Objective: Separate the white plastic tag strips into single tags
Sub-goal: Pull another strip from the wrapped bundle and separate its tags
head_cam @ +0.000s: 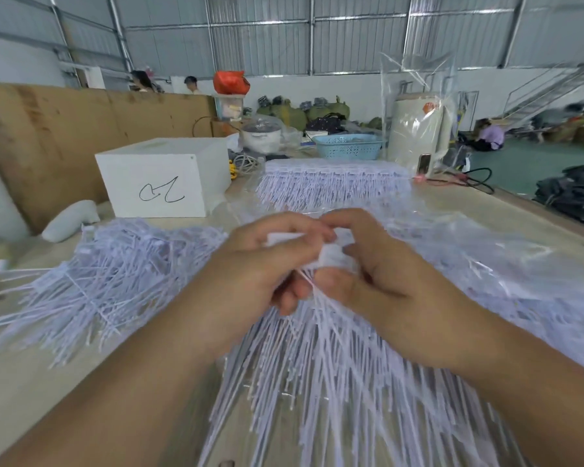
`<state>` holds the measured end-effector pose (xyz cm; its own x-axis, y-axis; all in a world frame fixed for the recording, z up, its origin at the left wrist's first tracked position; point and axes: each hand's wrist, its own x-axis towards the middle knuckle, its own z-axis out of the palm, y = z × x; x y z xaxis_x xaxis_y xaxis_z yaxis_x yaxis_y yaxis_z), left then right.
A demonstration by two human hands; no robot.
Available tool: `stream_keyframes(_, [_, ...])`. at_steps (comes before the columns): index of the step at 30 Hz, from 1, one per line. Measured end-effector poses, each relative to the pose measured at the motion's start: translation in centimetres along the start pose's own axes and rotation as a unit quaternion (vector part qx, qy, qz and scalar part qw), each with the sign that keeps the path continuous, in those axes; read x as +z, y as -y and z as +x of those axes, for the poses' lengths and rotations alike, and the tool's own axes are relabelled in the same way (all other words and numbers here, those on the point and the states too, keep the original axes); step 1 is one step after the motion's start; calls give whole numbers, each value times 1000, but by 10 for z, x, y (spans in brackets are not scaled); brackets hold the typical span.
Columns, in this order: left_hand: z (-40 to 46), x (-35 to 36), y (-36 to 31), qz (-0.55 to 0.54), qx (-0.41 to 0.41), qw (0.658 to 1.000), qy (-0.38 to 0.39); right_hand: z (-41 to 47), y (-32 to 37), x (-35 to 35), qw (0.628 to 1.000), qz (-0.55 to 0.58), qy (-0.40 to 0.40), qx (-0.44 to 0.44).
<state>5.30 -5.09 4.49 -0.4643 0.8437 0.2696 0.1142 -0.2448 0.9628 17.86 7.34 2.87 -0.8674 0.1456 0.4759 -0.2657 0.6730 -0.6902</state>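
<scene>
hands meet above the middle of the surface point(469, 203), and i have both working one bunch of white plastic tag strips point(331, 254). my left hand point(267, 264) curls its fingers over the flat tag heads from the left, thumb underneath; my right hand point(361, 264) pinches the same heads from the right, fingertips almost touching those of the left. the picture is blurred just there, so i cannot tell how many tags sit in the pinch.

what the next move turns on, as i judge it: the heads lie crosswise between the two hands, and the thin tails point(334, 365) run from the heads straight back toward me, fanning out below my wrists. a pull apart sideways, across the long axis of the tails, should part the strip; neither hand is nearer, both are on it.

counting: two hands, one bunch held. i see three other masses of tags: a loose pile point(115, 271) on the surface to the left, a neat joined stack point(334, 183) farther off past my hands, and a spread on clear plastic sheeting point(486, 264) to the right. single tags in any of them are far too many to count. one white box point(162, 176) with a pen scrawl stands at the back left, and one blue basket point(348, 146) behind the stack.
</scene>
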Motion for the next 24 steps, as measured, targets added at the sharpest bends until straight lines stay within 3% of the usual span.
stream_keyframes(3, [-2,4,4,6,-18,999,39,-2,-3,0,997,-55,53,-11])
stream_keyframes(9, [-1,4,10,45,-15,998,51,-3,-4,-3,991,-115,60,12])
stream_keyframes(14, [3,0,10,10,8,1000,-22,-4,-1,-20,989,-114,61,70])
stream_keyframes(19, [4,8,11,-2,65,996,-57,-2,0,-20,979,-187,-47,69])
stream_keyframes(22, [3,18,8,-61,94,991,-80,-1,8,-8,974,-159,-158,34])
stream_keyframes(24, [2,19,8,-134,67,984,-96,0,12,-8,961,-82,-260,39])
